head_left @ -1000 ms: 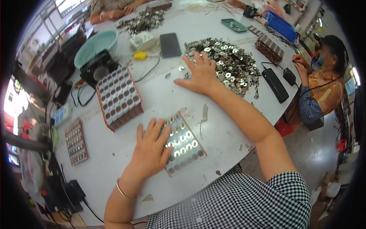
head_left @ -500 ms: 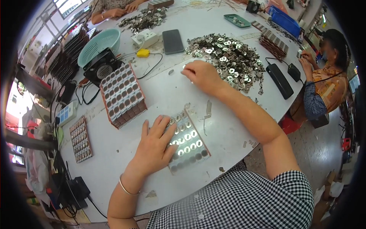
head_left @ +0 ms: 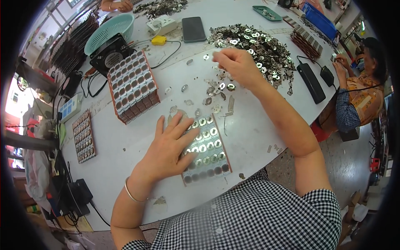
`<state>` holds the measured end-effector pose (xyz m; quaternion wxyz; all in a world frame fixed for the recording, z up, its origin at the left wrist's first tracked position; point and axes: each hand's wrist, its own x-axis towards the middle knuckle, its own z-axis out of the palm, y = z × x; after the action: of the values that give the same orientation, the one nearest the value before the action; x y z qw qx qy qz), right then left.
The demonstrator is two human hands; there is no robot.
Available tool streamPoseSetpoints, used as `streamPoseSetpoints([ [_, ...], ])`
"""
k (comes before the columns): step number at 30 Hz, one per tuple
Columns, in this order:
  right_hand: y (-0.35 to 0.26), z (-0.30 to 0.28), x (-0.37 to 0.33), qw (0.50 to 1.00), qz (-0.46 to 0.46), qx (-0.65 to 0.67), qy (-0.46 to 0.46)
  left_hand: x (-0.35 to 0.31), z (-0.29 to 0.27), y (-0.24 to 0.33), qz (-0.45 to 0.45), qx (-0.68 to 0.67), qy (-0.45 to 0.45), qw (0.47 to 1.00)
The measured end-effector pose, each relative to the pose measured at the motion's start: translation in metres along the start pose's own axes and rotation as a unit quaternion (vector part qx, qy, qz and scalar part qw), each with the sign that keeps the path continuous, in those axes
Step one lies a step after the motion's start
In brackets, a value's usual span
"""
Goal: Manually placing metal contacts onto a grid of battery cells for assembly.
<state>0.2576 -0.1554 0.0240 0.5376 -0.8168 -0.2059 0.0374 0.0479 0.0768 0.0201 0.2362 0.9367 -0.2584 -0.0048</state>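
Observation:
My left hand (head_left: 168,148) lies with fingers spread over the left side of a flat rectangular tray (head_left: 228,160) with rows of round cells. Shiny metal pieces (head_left: 203,148) sit in most visible rows; the row nearest me shows dark rounds instead. My palm hides part of the tray. Bent at the fingers, my right hand (head_left: 238,67) hovers left of a large heap of small metal pieces (head_left: 273,56). Its fingertips are closed, and whatever they hold is hidden. Several loose metal pieces (head_left: 209,101) are scattered between that hand and the tray.
Left of centre stands a stack of similar trays (head_left: 132,83); a filled tray (head_left: 84,136) lies farther left. Behind are a fan (head_left: 111,56), a green basket (head_left: 110,33), a power strip (head_left: 162,25) and a phone (head_left: 193,30). At right are a black device (head_left: 310,83) and another person (head_left: 360,96).
Loose metal pieces now lie spread across the table between the heap and the tray. My right hand has shifted slightly right; my left hand stays on the tray. The view has moved a little.

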Motion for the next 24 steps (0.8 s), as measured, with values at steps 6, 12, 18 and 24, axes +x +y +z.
streamPoseSetpoints([
  [6,0.023,-0.016,-0.047,0.995,0.012,-0.093,-0.018,0.004,0.0,0.002,-0.003,-0.016,-0.022,1.0],
  [12,0.018,-0.013,-0.071,0.962,-0.167,-0.215,-0.013,0.003,0.005,0.0,-0.001,-0.021,-0.01,1.0],
  [18,0.007,0.001,-0.079,0.942,-0.207,-0.192,-0.181,0.0,0.007,0.004,0.002,-0.018,-0.004,1.0],
  [24,0.01,0.001,-0.085,0.941,-0.227,-0.225,-0.114,0.001,0.009,0.002,0.004,-0.015,0.002,1.0],
])
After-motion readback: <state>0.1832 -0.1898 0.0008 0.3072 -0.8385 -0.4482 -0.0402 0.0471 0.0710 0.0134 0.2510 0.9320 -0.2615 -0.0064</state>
